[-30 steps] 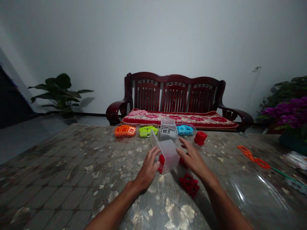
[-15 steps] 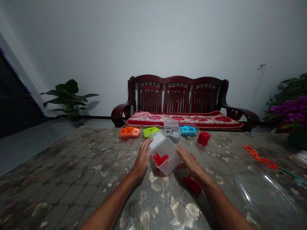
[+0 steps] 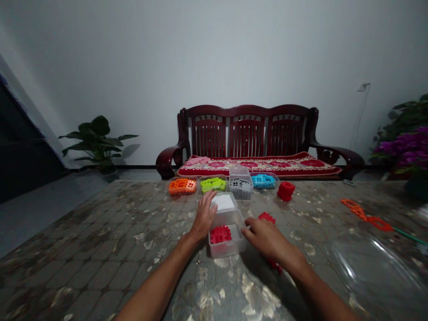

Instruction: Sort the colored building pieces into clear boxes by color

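A clear plastic box (image 3: pixel 228 250) with its lid (image 3: pixel 224 201) tipped back stands upright before me on the table. Red notched building pieces (image 3: pixel 220 234) lie in its left part. My left hand (image 3: pixel 203 217) holds the box at its left back corner, fingers along the lid's edge. On the other side, my right hand (image 3: pixel 265 234) has thumb and fingers at the right rim. More red pieces (image 3: pixel 267 217) lie on the table behind my right hand, partly hidden by it.
Along the back stand containers of orange pieces (image 3: pixel 182 186), green pieces (image 3: pixel 213 184), grey pieces (image 3: pixel 240 185) and blue pieces (image 3: pixel 264 180). A red stack (image 3: pixel 286 191) sits right of them. At right lie an orange linked strip (image 3: pixel 366 216) and a clear plastic cover (image 3: pixel 371 263).
The tilted box has been set upright on the table, and the red pieces in it now lie flatter. My right hand has shifted slightly, covering more of the red pieces beside the box.
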A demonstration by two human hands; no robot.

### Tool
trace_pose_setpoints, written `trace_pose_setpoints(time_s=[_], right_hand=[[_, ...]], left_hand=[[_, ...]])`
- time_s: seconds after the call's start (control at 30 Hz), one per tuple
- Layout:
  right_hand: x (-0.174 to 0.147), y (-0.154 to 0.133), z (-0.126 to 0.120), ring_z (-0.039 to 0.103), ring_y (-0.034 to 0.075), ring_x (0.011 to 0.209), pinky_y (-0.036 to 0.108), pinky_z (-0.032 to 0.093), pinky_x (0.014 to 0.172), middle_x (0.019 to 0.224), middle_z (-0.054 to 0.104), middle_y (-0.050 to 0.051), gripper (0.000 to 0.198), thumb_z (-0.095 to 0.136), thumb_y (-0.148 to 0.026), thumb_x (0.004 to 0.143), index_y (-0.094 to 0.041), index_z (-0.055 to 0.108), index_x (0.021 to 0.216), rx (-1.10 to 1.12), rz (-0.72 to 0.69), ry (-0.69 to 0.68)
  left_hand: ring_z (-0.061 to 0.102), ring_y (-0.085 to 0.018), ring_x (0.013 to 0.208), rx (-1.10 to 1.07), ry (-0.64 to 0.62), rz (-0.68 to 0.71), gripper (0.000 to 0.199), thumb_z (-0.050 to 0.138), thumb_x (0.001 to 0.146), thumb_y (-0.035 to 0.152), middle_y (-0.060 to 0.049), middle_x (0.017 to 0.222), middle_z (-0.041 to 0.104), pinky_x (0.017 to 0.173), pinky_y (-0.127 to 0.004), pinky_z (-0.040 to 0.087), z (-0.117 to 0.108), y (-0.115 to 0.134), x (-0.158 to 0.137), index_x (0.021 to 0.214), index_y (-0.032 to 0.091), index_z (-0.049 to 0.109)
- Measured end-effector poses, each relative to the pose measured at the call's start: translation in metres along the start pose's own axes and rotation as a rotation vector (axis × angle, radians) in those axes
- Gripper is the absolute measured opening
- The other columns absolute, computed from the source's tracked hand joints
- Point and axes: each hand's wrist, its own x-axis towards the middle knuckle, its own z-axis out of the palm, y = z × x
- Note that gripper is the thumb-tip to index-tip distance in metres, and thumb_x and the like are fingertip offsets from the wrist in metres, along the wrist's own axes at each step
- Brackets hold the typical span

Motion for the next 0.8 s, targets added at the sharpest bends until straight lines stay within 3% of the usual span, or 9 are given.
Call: trace_pose_setpoints(time_s=[0.13,0.33,0.43,0.57,0.67,0.8], right_hand=[[-0.001,-0.004,0.0,0.071,0.03,0.099,0.032,0.047,0.08,0.104,0.076,0.018,0.033,0.046,-0.034,0.096,-0.015,0.074,0.1,-0.067,0.008,0.0],[0.006,0.009,0.0,0.072,0.023,0.085,0.028,0.047,0.072,0.091,0.078,0.011,0.037,0.044,-0.038,0.096,-0.018,0.075,0.093,0.143,-0.049,-0.059],[0.014,0.035,-0.007,0.072,0.024,0.095,0.03,0.05,0.079,0.104,0.078,0.01,0.037,0.045,-0.038,0.095,-0.019,0.074,0.109,0.203,-0.039,0.07],[0.024,0.081,-0.014,0.066,0.03,0.114,0.038,0.047,0.096,0.124,0.071,0.014,0.043,0.055,-0.032,0.089,-0.016,0.066,0.127,0.091,0.128,0.271],[0.027,0.101,-0.012,0.062,0.033,0.12,0.042,0.046,0.099,0.129,0.069,0.015,0.048,0.063,-0.033,0.083,-0.016,0.066,0.128,0.018,0.179,0.252],[0.027,0.097,-0.011,0.061,0.035,0.121,0.042,0.048,0.095,0.13,0.068,0.014,0.06,0.07,-0.037,0.076,-0.02,0.063,0.133,-0.082,0.22,0.145]], left_hand=[[0.034,-0.025,0.146,-0.077,-0.028,-0.039,0.054,0.034,0.101,0.052,-0.011,0.152,0.043,0.123,-0.048,0.021,-0.001,0.002,0.002,0.143,0.023,0.049],[0.033,-0.027,0.148,-0.158,-0.106,-0.085,0.052,0.04,0.1,0.047,-0.011,0.155,0.042,0.124,-0.049,0.022,-0.013,0.018,-0.026,0.145,0.023,0.048],[0.031,-0.03,0.149,-0.131,-0.147,-0.108,0.052,0.044,0.098,0.045,-0.011,0.158,0.039,0.123,-0.053,0.022,-0.014,0.028,-0.037,0.146,0.024,0.047],[0.028,-0.032,0.149,-0.057,-0.164,-0.101,0.053,0.052,0.094,0.043,-0.01,0.159,0.037,0.122,-0.057,0.02,-0.008,0.034,-0.044,0.145,0.027,0.049],[0.03,-0.031,0.148,-0.104,-0.139,-0.069,0.053,0.051,0.093,0.041,-0.011,0.157,0.039,0.122,-0.056,0.021,-0.004,0.031,-0.045,0.144,0.026,0.05],[0.033,-0.031,0.147,-0.188,-0.112,-0.026,0.053,0.049,0.093,0.04,-0.01,0.155,0.041,0.122,-0.054,0.022,-0.001,0.022,-0.046,0.143,0.025,0.049]])
